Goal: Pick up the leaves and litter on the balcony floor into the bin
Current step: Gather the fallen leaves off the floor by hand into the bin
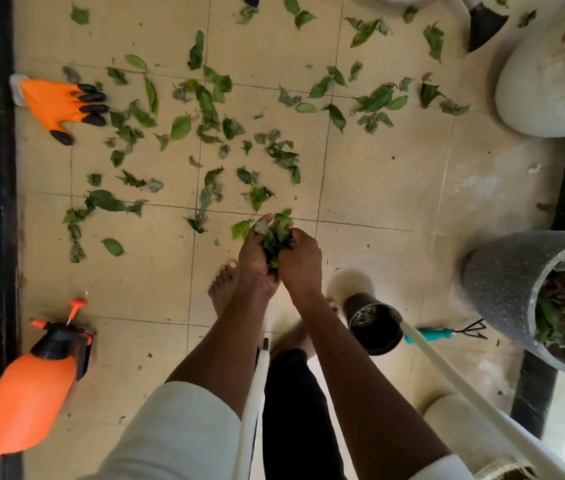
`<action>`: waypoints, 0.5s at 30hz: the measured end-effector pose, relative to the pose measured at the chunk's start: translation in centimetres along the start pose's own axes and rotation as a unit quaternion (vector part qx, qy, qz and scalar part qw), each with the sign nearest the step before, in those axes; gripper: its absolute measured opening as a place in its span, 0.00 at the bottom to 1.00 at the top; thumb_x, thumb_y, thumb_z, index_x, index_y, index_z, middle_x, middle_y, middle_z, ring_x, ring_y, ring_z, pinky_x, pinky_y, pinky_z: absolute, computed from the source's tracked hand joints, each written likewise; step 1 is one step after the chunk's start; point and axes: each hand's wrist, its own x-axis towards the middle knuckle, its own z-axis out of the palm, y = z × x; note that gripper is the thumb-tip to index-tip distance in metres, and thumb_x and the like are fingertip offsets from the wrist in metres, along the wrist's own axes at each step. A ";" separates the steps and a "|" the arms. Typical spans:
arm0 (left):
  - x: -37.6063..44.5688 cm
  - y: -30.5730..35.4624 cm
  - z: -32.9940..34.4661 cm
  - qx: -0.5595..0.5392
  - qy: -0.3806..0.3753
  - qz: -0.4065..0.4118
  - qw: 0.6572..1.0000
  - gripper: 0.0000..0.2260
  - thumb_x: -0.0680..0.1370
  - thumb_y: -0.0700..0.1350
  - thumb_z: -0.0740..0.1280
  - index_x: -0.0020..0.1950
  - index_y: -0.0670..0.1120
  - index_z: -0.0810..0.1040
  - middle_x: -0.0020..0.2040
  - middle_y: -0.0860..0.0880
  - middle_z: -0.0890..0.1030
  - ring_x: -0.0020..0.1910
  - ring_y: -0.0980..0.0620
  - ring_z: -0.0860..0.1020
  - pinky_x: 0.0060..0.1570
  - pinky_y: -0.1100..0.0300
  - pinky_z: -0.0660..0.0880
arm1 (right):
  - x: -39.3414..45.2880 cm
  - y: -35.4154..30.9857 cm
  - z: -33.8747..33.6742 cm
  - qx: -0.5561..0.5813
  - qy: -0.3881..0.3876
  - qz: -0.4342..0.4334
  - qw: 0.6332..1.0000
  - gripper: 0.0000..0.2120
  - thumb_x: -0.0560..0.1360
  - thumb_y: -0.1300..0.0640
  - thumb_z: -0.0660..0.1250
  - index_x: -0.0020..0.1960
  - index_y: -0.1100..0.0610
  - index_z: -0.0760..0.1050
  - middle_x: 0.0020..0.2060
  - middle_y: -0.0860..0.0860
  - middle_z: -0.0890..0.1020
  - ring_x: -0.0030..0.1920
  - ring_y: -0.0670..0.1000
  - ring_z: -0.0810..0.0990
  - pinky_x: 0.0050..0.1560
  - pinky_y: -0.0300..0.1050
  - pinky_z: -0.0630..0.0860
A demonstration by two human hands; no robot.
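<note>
A bunch of green leaves (276, 233) is cupped between my two hands above the beige tiled floor (388, 181). My left hand (255, 261) grips the bunch from the left and my right hand (300, 259) grips it from the right, fingers curled round it. Several loose green leaves (205, 109) lie scattered over the tiles further away, from the left side to the far right. A small dark cylindrical container (374, 323) stands on the floor just right of my right forearm.
An orange glove (54, 105) lies at the left, an orange spray bottle (28, 386) at the near left. A grey planter (544, 299) and a white pot (551, 77) stand at the right. A teal hand rake (447, 332) lies beside the planter. My bare foot (224, 285) is below my hands.
</note>
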 end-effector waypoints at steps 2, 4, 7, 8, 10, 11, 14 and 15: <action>-0.3 -0.2 -0.7 -0.007 0.010 0.003 1.000 0.10 0.78 0.43 0.64 0.43 0.43 0.84 0.42 0.44 0.83 0.43 0.48 0.83 0.47 0.58 0.80 | -0.2 0.1 0.3 -0.001 0.045 -0.025 0.999 0.13 0.70 0.71 0.57 0.46 0.60 0.78 0.36 0.51 0.79 0.35 0.48 0.76 0.30 0.32 0.68; -0.5 -0.6 -1.9 -0.013 0.040 0.007 0.999 0.14 0.81 0.45 0.60 0.43 0.45 0.83 0.44 0.46 0.83 0.46 0.47 0.82 0.50 0.58 0.80 | -0.3 0.3 0.7 -0.001 0.065 -0.034 0.997 0.13 0.69 0.71 0.58 0.42 0.60 0.79 0.34 0.51 0.80 0.32 0.48 0.76 0.30 0.37 0.68; -1.3 -0.3 -2.4 -0.017 0.084 0.006 0.996 0.14 0.80 0.52 0.60 0.43 0.47 0.82 0.45 0.47 0.83 0.49 0.46 0.82 0.54 0.58 0.76 | -0.3 0.4 1.5 -0.016 0.059 -0.057 0.996 0.15 0.71 0.70 0.59 0.44 0.59 0.83 0.36 0.52 0.83 0.34 0.49 0.79 0.31 0.37 0.72; -1.8 -0.2 -2.0 -0.031 0.069 0.021 0.997 0.16 0.79 0.47 0.57 0.39 0.43 0.81 0.41 0.44 0.82 0.44 0.45 0.82 0.51 0.56 0.77 | -0.2 0.4 1.9 -0.022 0.061 -0.066 0.996 0.15 0.71 0.70 0.60 0.44 0.58 0.84 0.37 0.52 0.83 0.36 0.50 0.80 0.32 0.35 0.72; -1.9 0.1 -1.6 -0.050 0.036 0.045 0.997 0.14 0.75 0.44 0.58 0.36 0.40 0.78 0.38 0.42 0.80 0.39 0.44 0.80 0.49 0.55 0.78 | -0.4 0.5 2.5 -0.032 0.071 -0.080 0.994 0.13 0.70 0.68 0.61 0.43 0.57 0.84 0.37 0.54 0.83 0.36 0.52 0.81 0.32 0.39 0.74; -2.3 0.5 -1.0 -0.061 0.026 0.054 0.996 0.11 0.73 0.45 0.60 0.37 0.40 0.77 0.39 0.42 0.78 0.38 0.44 0.79 0.48 0.55 0.78 | -0.5 0.5 2.7 -0.030 0.071 -0.081 0.994 0.12 0.69 0.67 0.61 0.41 0.58 0.83 0.36 0.53 0.82 0.36 0.53 0.80 0.32 0.43 0.76; -1.4 1.0 -2.2 -0.071 0.001 0.057 0.996 0.12 0.71 0.51 0.71 0.43 0.43 0.76 0.40 0.45 0.76 0.41 0.46 0.77 0.58 0.52 0.75 | -0.7 0.0 2.6 0.009 0.027 -0.040 0.999 0.13 0.68 0.69 0.60 0.38 0.59 0.82 0.32 0.52 0.82 0.34 0.54 0.80 0.33 0.47 0.77; -1.2 1.4 -2.5 -0.049 0.002 0.049 0.998 0.13 0.71 0.52 0.74 0.44 0.44 0.77 0.40 0.46 0.76 0.41 0.47 0.76 0.60 0.51 0.73 | -0.7 -0.1 2.4 0.043 0.002 -0.012 0.999 0.13 0.69 0.68 0.60 0.40 0.57 0.83 0.33 0.52 0.83 0.35 0.52 0.80 0.34 0.47 0.76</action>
